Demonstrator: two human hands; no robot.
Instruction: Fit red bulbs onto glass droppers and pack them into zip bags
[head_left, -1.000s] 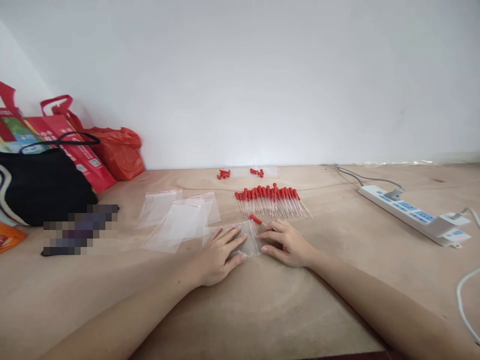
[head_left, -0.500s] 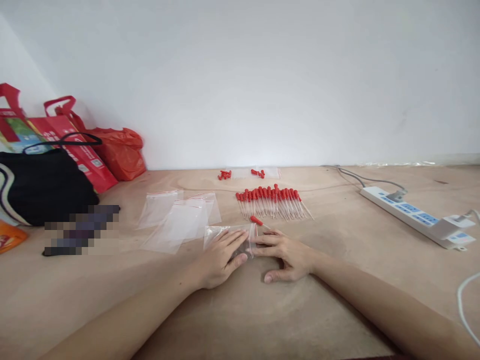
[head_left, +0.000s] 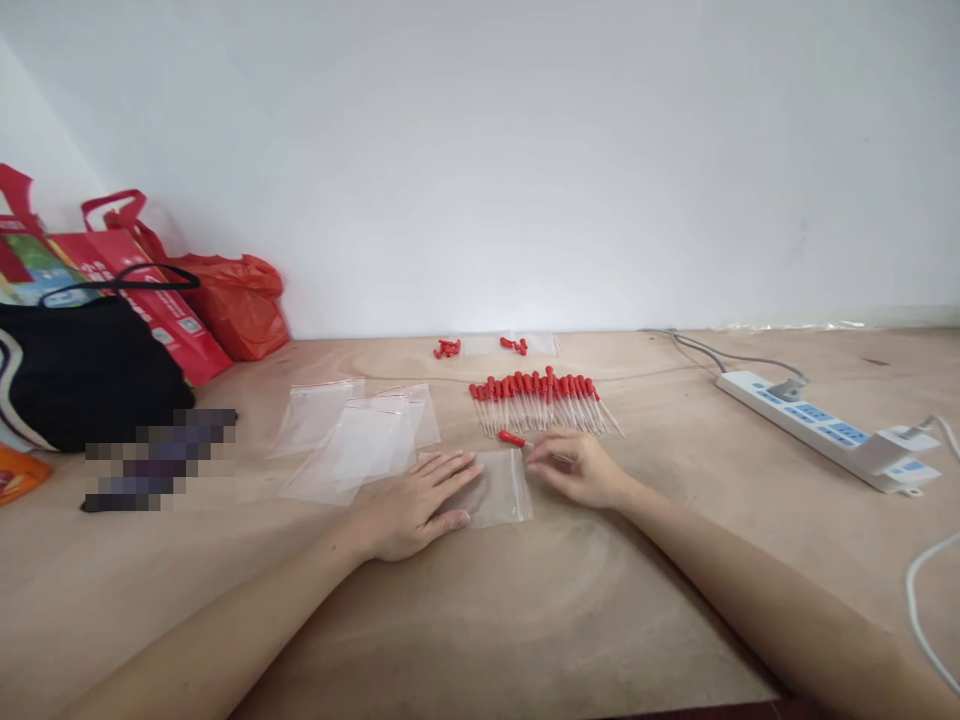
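Note:
My left hand (head_left: 427, 505) lies flat with spread fingers on the left part of a clear zip bag (head_left: 499, 490), pressing it to the table. At the bag's right end, my right hand (head_left: 576, 468) has its fingers curled into a pinch around the thin clear tube of a dropper (head_left: 512, 438). That dropper's red bulb points left, just above the bag. Behind my hands is a row of droppers (head_left: 536, 400) with red bulbs at the far end and clear tubes toward me. More clear zip bags (head_left: 360, 445) overlap to the left.
Loose red bulbs (head_left: 448, 348) and a clear bag with glass tubes (head_left: 484, 345) lie by the wall. A white power strip (head_left: 817, 425) with cables stands at right. Shopping bags (head_left: 142, 290), a black bag (head_left: 90, 375) and a blurred dark object (head_left: 161, 460) are at left.
My right hand has left the bag's edge and moved up, its fingers closing at the dropper. My left hand has slid slightly left, and the bag lies flatter and more exposed.

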